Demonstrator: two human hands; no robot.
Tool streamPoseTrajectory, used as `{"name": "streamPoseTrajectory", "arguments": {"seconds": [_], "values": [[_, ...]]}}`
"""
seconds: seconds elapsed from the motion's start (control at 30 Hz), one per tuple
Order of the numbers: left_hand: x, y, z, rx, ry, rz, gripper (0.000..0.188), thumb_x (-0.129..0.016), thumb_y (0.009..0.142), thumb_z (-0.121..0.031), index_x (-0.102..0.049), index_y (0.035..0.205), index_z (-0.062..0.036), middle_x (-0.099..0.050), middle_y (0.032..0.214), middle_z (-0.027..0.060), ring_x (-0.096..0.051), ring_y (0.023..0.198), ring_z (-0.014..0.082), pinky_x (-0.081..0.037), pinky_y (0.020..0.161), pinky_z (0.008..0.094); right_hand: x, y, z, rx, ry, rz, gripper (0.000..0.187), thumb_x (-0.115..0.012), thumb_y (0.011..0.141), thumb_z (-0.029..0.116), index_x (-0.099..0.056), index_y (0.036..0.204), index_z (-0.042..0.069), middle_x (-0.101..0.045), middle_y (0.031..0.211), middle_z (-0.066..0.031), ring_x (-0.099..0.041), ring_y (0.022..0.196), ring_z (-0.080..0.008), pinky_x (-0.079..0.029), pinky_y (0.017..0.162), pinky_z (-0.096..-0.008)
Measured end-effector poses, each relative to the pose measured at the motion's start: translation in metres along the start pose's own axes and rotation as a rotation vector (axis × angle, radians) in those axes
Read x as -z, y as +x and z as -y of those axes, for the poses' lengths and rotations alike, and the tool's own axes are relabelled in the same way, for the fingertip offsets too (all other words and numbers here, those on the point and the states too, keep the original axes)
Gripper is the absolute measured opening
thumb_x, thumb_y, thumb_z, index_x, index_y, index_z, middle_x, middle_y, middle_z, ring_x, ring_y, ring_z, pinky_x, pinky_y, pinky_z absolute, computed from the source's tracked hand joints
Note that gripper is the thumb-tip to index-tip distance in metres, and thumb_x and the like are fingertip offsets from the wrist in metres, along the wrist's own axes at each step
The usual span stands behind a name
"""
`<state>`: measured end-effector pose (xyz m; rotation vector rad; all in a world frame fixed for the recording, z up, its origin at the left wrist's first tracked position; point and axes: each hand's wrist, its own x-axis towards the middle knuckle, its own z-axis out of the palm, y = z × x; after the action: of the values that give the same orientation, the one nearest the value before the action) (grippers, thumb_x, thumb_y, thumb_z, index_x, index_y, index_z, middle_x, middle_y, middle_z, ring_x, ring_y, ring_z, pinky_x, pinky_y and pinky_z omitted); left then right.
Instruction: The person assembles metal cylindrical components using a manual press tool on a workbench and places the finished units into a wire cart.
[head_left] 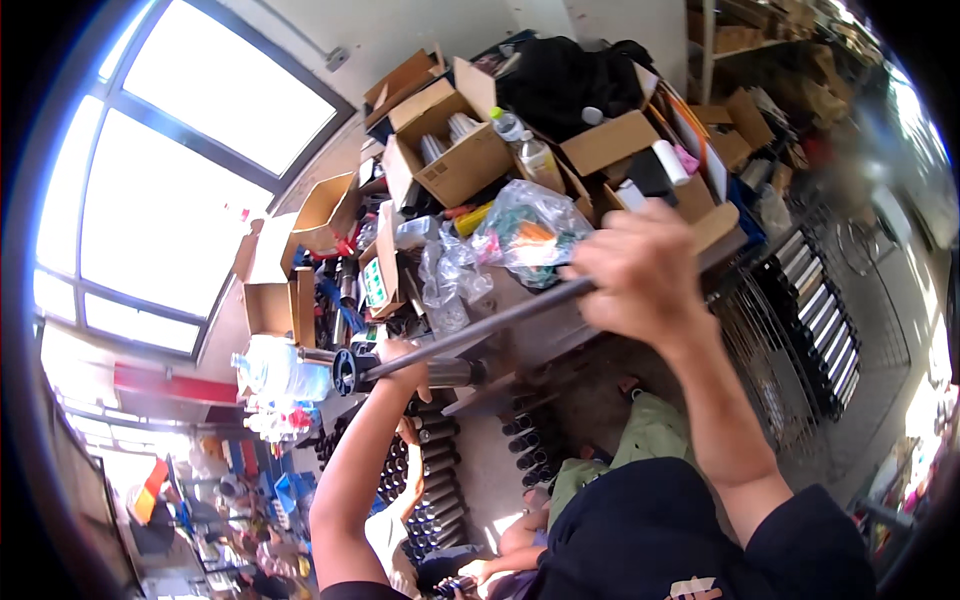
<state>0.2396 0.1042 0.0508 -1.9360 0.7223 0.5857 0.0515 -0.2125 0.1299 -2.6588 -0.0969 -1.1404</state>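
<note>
My right hand is closed in a fist, blurred by motion, around the upper end of a long dark rod. From there the rod slants down to the left across my left hand. My left hand wraps round a dark metal tube lying roughly level over the bench edge. A black ringed end piece sits at the tube's left end. The rod's lower end meets this piece; whether it goes inside, I cannot tell. Beyond my hands lies a clear plastic bag with green and orange contents.
Open cardboard boxes, bottles and loose parts crowd the bench. Many dark tubes stand in rows below. At right is a rack of tubes. A co-worker's arm reaches up near the tubes; other people sit close by.
</note>
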Motion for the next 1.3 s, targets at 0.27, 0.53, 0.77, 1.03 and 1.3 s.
{"name": "streamPoseTrajectory", "arguments": {"seconds": [0.27, 0.53, 0.77, 1.03, 1.3], "values": [[0.015, -0.027, 0.015, 0.123, -0.166, 0.233, 0.08, -0.095, 0.051, -0.053, -0.073, 0.117, -0.0119, -0.075, 0.111, 0.0078, -0.072, 0.103, 0.0252, -0.054, 0.088, 0.0379, -0.008, -0.109, -0.14, -0.353, -0.049, 0.066, 0.028, -0.084, 0.067, 0.025, -0.06, 0.06, 0.012, -0.055, 0.058, -0.0056, -0.054, 0.058, -0.0299, -0.04, 0.057, -0.04], [-0.131, -0.181, -0.056, 0.31, -1.862, -0.267, 0.063, -0.075, 0.084, -0.054, -0.057, 0.122, -0.006, -0.071, 0.101, 0.0179, -0.071, 0.09, 0.0309, -0.056, 0.079, 0.044, -0.109, -0.264, -0.059, -0.996, 0.126, 0.582, 0.035, -0.08, 0.077, 0.042, -0.073, 0.073, 0.008, -0.067, 0.066, -0.0129, -0.066, 0.064, -0.0345, -0.05, 0.06, -0.044], [-0.103, -0.152, -0.164, -0.846, -3.539, 0.089, 0.083, -0.036, 0.091, -0.081, -0.054, 0.125, -0.007, -0.062, 0.089, 0.017, -0.063, 0.074, 0.0301, -0.055, 0.068, 0.0431, -0.252, -0.34, -0.026, -1.783, 1.016, 0.935, 0.034, -0.07, 0.091, 0.044, -0.054, 0.071, 0.022, -0.041, 0.055, 0.0096, -0.037, 0.047, -0.0046, -0.027, 0.044, -0.0253], [-0.088, -0.151, -0.158, -1.009, -3.581, -0.117, 0.089, -0.035, 0.089, -0.085, -0.055, 0.122, -0.0042, -0.062, 0.09, 0.0177, -0.062, 0.072, 0.0316, -0.054, 0.068, 0.0458, -0.307, -0.335, -0.013, -1.72, 1.039, 1.056, 0.034, -0.061, 0.094, 0.051, -0.057, 0.077, 0.022, -0.047, 0.059, 0.0107, -0.043, 0.049, -0.0075, -0.032, 0.044, -0.0273], [-0.07, -0.179, -0.116, -0.163, -3.332, -0.412, 0.07, -0.034, 0.1, -0.069, -0.054, 0.111, -0.0038, -0.065, 0.078, 0.0172, -0.068, 0.063, 0.0291, -0.058, 0.055, 0.042, -0.292, -0.326, -0.006, -1.897, 1.027, 1.004, 0.038, -0.066, 0.088, 0.06, -0.059, 0.092, 0.022, -0.059, 0.08, 0.0051, -0.054, 0.067, -0.012, -0.044, 0.083, -0.0479]]}}
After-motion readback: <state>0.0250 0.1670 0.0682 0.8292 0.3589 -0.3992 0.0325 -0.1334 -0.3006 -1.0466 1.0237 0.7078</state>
